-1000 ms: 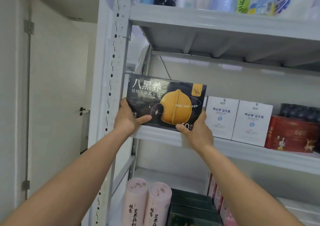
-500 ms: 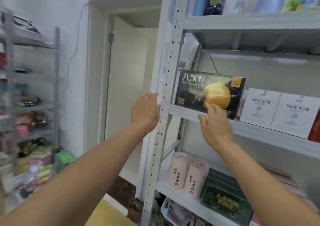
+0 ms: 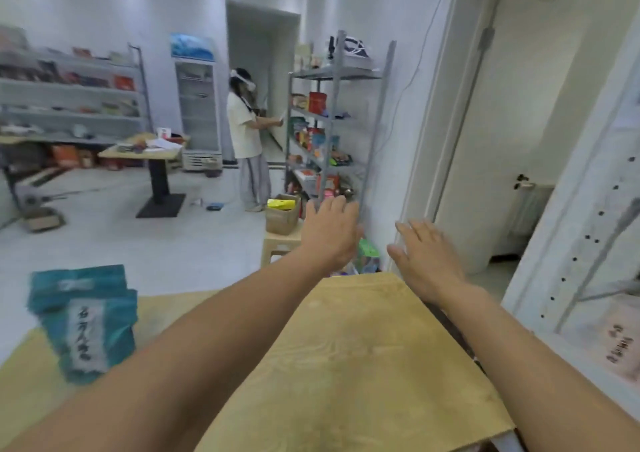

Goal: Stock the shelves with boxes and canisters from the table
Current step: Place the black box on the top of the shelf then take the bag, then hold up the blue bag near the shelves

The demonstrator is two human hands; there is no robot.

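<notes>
Teal boxes (image 3: 83, 316) sit at the left edge of the counter (image 3: 363, 347). Our left grip (image 3: 329, 233) and right grip (image 3: 427, 261) are both released, fingers straight, holding nothing, up over the far edge. We think we are at the fetching step. Next we should reach down left, take one box with both grips, and carry it to the shelf (image 3: 588, 244) on our right.
</notes>
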